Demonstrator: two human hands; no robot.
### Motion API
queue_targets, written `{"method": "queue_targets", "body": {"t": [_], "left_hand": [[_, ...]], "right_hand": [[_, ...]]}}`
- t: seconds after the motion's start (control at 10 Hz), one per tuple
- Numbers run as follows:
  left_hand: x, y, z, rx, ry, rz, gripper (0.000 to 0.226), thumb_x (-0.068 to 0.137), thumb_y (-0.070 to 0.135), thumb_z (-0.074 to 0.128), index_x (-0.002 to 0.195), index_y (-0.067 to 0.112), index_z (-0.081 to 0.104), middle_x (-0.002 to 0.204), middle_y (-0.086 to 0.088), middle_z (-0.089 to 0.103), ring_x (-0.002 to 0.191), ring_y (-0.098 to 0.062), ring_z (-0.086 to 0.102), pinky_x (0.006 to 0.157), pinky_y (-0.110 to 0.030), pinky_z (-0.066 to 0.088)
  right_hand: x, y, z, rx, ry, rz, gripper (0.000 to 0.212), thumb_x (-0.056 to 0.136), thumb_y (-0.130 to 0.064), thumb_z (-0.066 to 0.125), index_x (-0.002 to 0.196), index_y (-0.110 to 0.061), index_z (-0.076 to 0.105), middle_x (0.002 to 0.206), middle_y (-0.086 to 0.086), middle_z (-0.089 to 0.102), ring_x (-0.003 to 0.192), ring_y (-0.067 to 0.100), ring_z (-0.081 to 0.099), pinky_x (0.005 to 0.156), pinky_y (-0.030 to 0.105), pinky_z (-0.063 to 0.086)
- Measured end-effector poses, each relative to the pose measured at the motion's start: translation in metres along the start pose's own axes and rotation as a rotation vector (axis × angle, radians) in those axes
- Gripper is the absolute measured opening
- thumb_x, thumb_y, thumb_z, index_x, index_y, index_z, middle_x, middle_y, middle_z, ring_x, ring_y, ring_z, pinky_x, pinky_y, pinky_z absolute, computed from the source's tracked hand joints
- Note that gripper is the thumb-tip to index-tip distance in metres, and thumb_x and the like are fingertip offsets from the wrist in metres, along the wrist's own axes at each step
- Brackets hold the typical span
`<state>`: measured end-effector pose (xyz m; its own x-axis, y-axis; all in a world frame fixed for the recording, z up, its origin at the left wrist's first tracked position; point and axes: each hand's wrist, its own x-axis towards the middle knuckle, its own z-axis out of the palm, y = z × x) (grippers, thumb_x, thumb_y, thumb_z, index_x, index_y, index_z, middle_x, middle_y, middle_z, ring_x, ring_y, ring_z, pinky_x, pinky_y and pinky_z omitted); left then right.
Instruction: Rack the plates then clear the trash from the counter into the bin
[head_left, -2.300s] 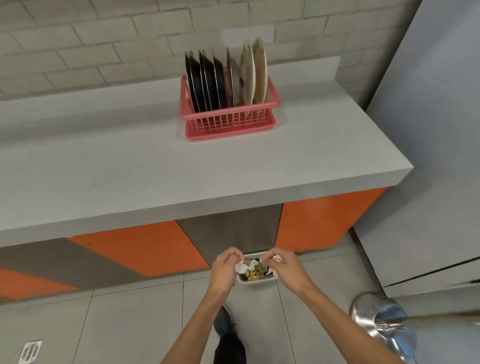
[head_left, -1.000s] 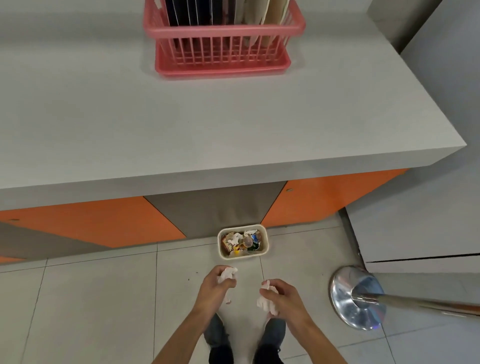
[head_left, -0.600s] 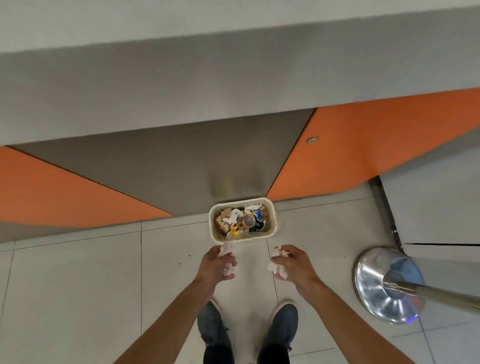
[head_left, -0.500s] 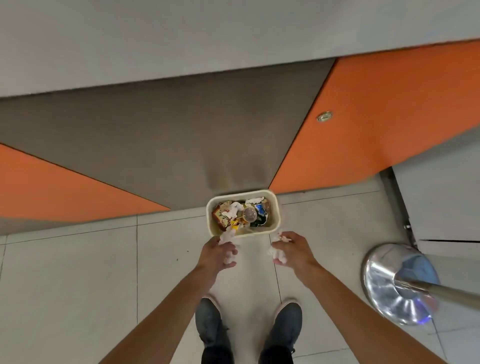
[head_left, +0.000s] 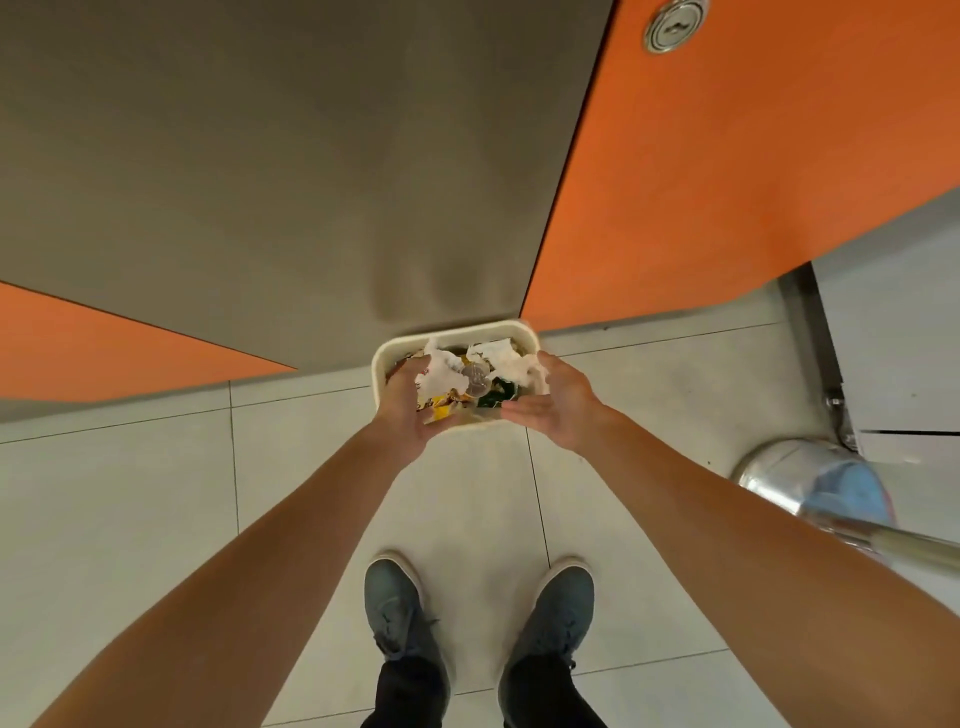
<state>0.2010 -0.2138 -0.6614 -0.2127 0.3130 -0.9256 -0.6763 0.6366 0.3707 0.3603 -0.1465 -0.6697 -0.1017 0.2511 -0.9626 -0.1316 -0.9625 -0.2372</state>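
A small cream bin (head_left: 451, 333) stands on the tiled floor against the cabinet front, filled with wrappers, a clear round lid and crumpled white tissues (head_left: 441, 372). My left hand (head_left: 408, 410) hovers over the bin's left side with its fingers spread and nothing gripped. My right hand (head_left: 560, 410) hovers over the right side, palm turned inward, fingers straight; another white tissue (head_left: 508, 358) lies just off its fingertips inside the bin. The counter top and the plate rack are out of view.
Grey and orange cabinet panels (head_left: 727, 171) rise behind the bin, with a round lock (head_left: 675, 23) at the top. A shiny metal post base (head_left: 810, 483) sits on the floor at right. My two grey shoes (head_left: 400, 608) stand below on the tiles.
I have bent down closer to the bin. Both hands moved forward over it and let go of the crumpled tissues they were holding, which now lie in the bin.
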Motion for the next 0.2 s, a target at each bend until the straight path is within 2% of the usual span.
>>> {"method": "queue_targets", "body": {"t": [0.1, 0.2], "left_hand": [[0.001, -0.006, 0.001, 0.004, 0.076, 0.005, 0.042, 0.092, 0.032, 0.058, 0.132, 0.023, 0.054, 0.134, -0.007, 0.055, 0.115, -0.026, 0.058, 0.094, -0.046, 0.052], [-0.002, -0.017, 0.001, 0.056, 0.115, 0.042, 0.042, 0.095, 0.025, 0.056, 0.136, 0.023, 0.050, 0.136, -0.004, 0.053, 0.124, -0.023, 0.053, 0.090, -0.046, 0.053]], "right_hand": [[0.000, 0.003, -0.003, -0.035, -0.010, -0.014, 0.048, 0.099, -0.033, 0.053, 0.141, -0.015, 0.038, 0.129, 0.032, 0.050, 0.093, 0.041, 0.067, 0.061, 0.042, 0.057], [-0.008, 0.012, -0.007, -0.233, 0.031, -0.090, 0.040, 0.100, -0.026, 0.051, 0.137, -0.011, 0.047, 0.114, 0.021, 0.058, 0.091, 0.032, 0.068, 0.064, 0.038, 0.058]]}}
